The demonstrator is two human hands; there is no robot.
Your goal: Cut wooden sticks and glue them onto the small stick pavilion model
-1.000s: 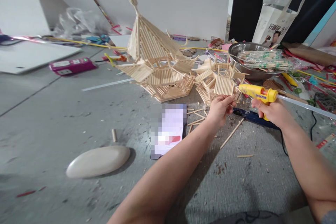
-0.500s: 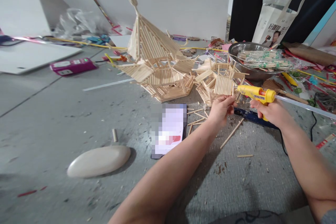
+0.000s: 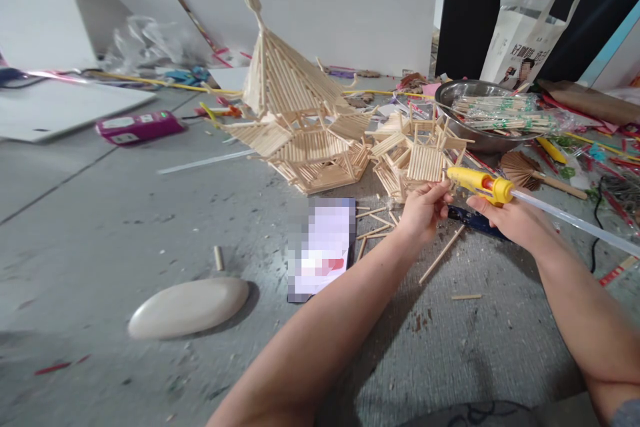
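My left hand (image 3: 423,213) is closed, its fingertips pinched at the lower right edge of a small panel of wooden sticks (image 3: 425,162). The fingers hide whether they grip one stick or the panel itself. That panel is on a smaller stick-built model (image 3: 387,167) on the floor. My right hand (image 3: 520,221) is wrapped around a yellow hot glue gun (image 3: 483,185). Its nozzle points left and meets the panel's right edge, close to my left fingertips. A long clear glue stick (image 3: 575,221) sticks out of the gun's back. The gun's handle is mostly hidden by my hand.
A larger stick model with a pointed roof (image 3: 295,80) stands left. Around are a phone (image 3: 325,247), a pale oval object (image 3: 190,307), loose sticks (image 3: 443,253), a metal bowl (image 3: 450,97) with packaged sticks, a brown fan (image 3: 520,170) and a dark blue strip (image 3: 477,221).
My right hand and the glue gun have shifted slightly left and tilted, with the nozzle now at the panel's edge. The back of the glue stick has dropped lower. My left hand has barely moved.
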